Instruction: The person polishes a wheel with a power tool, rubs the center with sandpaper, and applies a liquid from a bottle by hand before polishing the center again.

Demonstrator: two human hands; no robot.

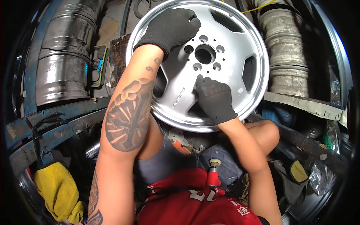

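A silver alloy wheel [228,78], with a centre bore and several bolt holes, lies face up before me, above my knees. My left hand [173,27], in a black knit glove, is closed at its upper left, where a spoke opening lies covered; the fingertips are hidden. Lower on the face, beside the bottom opening, my right hand [215,98] is curled into a fist in a matching glove. Its fingers touch the wheel below the bolt holes, and whatever they hold is hidden. A red tool with a small round pad [213,176] rests against my red shirt.
Stacked metal wheels stand at the left [65,63] and the right [285,48] behind blue metal frame bars [71,108]. A yellow cloth [58,191] hangs at lower left. Clear plastic wrap [320,178] and a dark grey glove-like item [292,182] lie at lower right.
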